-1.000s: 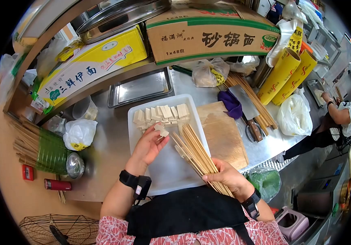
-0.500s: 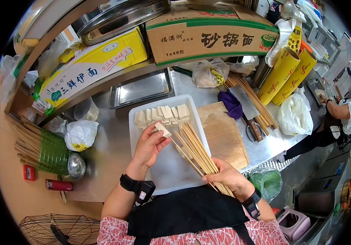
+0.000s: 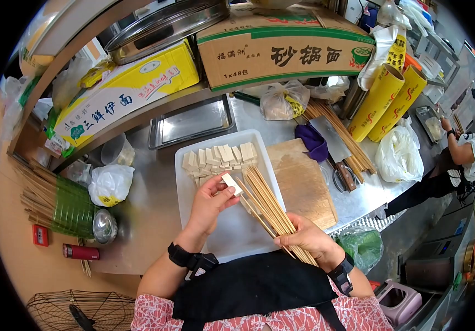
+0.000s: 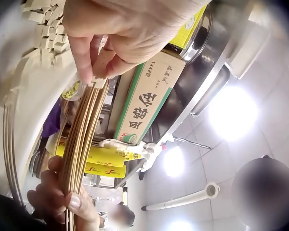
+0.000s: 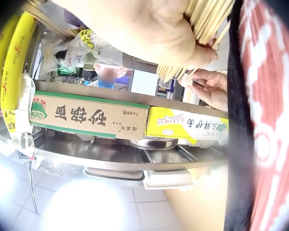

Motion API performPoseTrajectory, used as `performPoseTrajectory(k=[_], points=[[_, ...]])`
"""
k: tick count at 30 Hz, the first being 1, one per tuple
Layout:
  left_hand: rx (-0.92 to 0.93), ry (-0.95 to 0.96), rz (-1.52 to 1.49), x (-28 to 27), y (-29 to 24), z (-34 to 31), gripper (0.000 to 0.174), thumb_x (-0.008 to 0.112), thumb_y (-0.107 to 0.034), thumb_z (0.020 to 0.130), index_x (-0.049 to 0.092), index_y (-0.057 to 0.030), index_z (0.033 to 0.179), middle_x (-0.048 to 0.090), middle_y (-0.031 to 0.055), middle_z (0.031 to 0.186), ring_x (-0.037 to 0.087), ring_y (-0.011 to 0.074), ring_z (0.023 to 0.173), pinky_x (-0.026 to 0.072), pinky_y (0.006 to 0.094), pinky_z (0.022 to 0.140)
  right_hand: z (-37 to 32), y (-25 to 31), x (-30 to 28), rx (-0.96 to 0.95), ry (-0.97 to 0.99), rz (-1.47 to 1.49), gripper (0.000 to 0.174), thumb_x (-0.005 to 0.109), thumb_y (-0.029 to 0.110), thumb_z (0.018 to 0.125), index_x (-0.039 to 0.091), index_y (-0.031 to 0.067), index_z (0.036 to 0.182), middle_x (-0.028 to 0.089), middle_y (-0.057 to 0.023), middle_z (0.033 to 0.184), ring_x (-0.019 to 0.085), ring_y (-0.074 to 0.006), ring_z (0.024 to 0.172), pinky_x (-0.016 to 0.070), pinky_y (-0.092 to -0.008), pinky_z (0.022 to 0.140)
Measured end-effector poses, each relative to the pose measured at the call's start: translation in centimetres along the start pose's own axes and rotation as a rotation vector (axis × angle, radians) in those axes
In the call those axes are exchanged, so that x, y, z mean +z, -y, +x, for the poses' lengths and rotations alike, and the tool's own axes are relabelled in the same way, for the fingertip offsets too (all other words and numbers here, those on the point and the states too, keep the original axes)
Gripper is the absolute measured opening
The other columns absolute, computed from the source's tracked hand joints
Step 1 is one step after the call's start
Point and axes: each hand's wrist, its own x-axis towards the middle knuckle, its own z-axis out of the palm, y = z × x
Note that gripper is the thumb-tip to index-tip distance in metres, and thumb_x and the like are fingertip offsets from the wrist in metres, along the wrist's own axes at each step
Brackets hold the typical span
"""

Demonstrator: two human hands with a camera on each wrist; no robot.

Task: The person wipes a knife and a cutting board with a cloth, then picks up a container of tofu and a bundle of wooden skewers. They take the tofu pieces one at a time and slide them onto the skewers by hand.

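Between thumb and fingers my left hand pinches a pale rectangular piece of what looks like tofu. My right hand grips a thick bundle of bamboo skewers that slants up to the left. In the left wrist view, the held tofu piece is right at the skewer tips. Beneath both hands lies a white tray, with many similar tofu pieces lined up along its far side. The right wrist view shows the right hand close around the skewers.
To the right are a wooden board, a cleaver, a purple cloth and loose sticks. A metal tray sits behind, under a shelf with cartons. A green container of skewers stands left. Another person works at far right.
My left hand has moved right with the tofu piece, turning it and bringing it up to the skewer tips. My right hand and the bundle stay nearly still.
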Motion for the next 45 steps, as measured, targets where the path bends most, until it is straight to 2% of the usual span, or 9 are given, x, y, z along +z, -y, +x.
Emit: performPoseTrajectory(k=[13, 16, 22, 29, 32, 35, 39, 42, 45], points=[[0.001, 0.039, 0.047, 1.3, 0.9, -0.8, 0.041, 0.061, -0.006, 0.086, 0.050, -0.0031, 0.125, 0.053, 0.0042, 0.098, 0.058, 0.0131, 0.092, 0.0548, 0.0262, 0.079, 0.3, -0.4, -0.4, -0.012, 0.012, -0.034, 0.042, 0.069, -0.002, 0.075, 0.053, 0.0020, 0.114, 0.059, 0.0008, 0.089, 0.055, -0.0058, 0.073, 0.0467, -0.0190, 0.064], [-0.017, 0.060, 0.048, 1.0, 1.3, -0.4, 0.041, 0.060, -0.011, 0.088, 0.048, -0.0028, 0.127, 0.053, 0.0052, 0.098, 0.059, 0.0143, 0.089, 0.0548, 0.0271, 0.078, 0.5, -0.8, -0.6, -0.045, -0.003, -0.006, 0.040, 0.067, 0.000, 0.075, 0.051, 0.0000, 0.112, 0.056, 0.0006, 0.083, 0.053, -0.0060, 0.067, 0.0437, -0.0198, 0.058], [-0.093, -0.073, 0.147, -3.4, 6.0, 5.7, 0.041, 0.056, -0.017, 0.090, 0.045, 0.0002, 0.126, 0.053, 0.0079, 0.099, 0.059, 0.0169, 0.083, 0.0538, 0.0283, 0.073, -0.7, 0.1, -0.3, -0.057, -0.121, -0.019, 0.041, 0.069, 0.000, 0.076, 0.050, 0.0010, 0.112, 0.057, -0.0006, 0.083, 0.054, -0.0079, 0.067, 0.0453, -0.0213, 0.059], [-0.180, -0.014, 0.611, -3.8, 10.3, 12.6, 0.032, 0.067, -0.027, 0.080, 0.062, 0.0017, 0.093, 0.063, 0.0069, 0.078, 0.058, 0.0132, 0.066, 0.0485, 0.0254, 0.062, -1.2, 0.0, -0.5, -0.059, -0.128, 0.081, 0.031, 0.066, 0.004, 0.077, 0.053, 0.0020, 0.105, 0.056, -0.0029, 0.083, 0.054, -0.0104, 0.067, 0.0452, -0.0223, 0.058], [-0.181, -0.066, 0.841, -2.8, 10.1, 13.3, 0.037, 0.069, -0.035, 0.076, 0.064, 0.0018, 0.081, 0.065, 0.0097, 0.072, 0.060, 0.0195, 0.060, 0.0485, 0.0303, 0.061, -1.4, -0.1, -0.5, -0.064, -0.139, 0.129, 0.029, 0.060, 0.003, 0.078, 0.053, 0.0002, 0.106, 0.057, -0.0051, 0.082, 0.054, -0.0117, 0.066, 0.0443, -0.0222, 0.057], [-0.093, -0.035, 1.169, -1.1, 7.6, 12.1, 0.045, 0.071, -0.039, 0.074, 0.063, 0.0030, 0.089, 0.066, 0.0166, 0.085, 0.064, 0.0285, 0.074, 0.0503, 0.0360, 0.068, -1.0, -0.7, -1.1, -0.052, -0.077, 0.191, 0.030, 0.060, 0.002, 0.078, 0.053, 0.0005, 0.107, 0.058, -0.0046, 0.083, 0.054, -0.0107, 0.066, 0.0449, -0.0223, 0.056], [-0.043, -0.096, 1.241, -1.1, 9.1, 12.3, 0.051, 0.070, -0.039, 0.074, 0.061, 0.0035, 0.100, 0.064, 0.0222, 0.100, 0.062, 0.0342, 0.094, 0.0493, 0.0408, 0.081, -0.9, -1.1, -1.4, -0.008, -0.068, 0.165, 0.045, 0.063, 0.002, 0.079, 0.050, -0.0003, 0.122, 0.061, -0.0021, 0.096, 0.057, -0.0076, 0.077, 0.0470, -0.0212, 0.065], [-0.091, -0.095, 1.287, -1.4, 9.3, 12.4, 0.046, 0.070, -0.038, 0.073, 0.063, -0.0004, 0.099, 0.064, 0.0207, 0.101, 0.062, 0.0341, 0.094, 0.0485, 0.0414, 0.081, -1.1, -0.4, -0.9, -0.016, -0.087, 0.129, 0.046, 0.063, 0.000, 0.079, 0.050, 0.0003, 0.123, 0.061, -0.0016, 0.096, 0.057, -0.0075, 0.077, 0.0471, -0.0212, 0.066], [0.044, 0.058, 1.111, -3.0, 8.8, 11.2, 0.033, 0.070, -0.034, 0.072, 0.065, -0.0058, 0.089, 0.065, 0.0166, 0.094, 0.062, 0.0332, 0.089, 0.0485, 0.0417, 0.074, -0.9, -0.6, -1.3, -0.028, -0.064, 0.131, 0.045, 0.063, -0.001, 0.079, 0.050, 0.0007, 0.122, 0.061, -0.0013, 0.096, 0.057, -0.0076, 0.078, 0.0471, -0.0215, 0.067]])
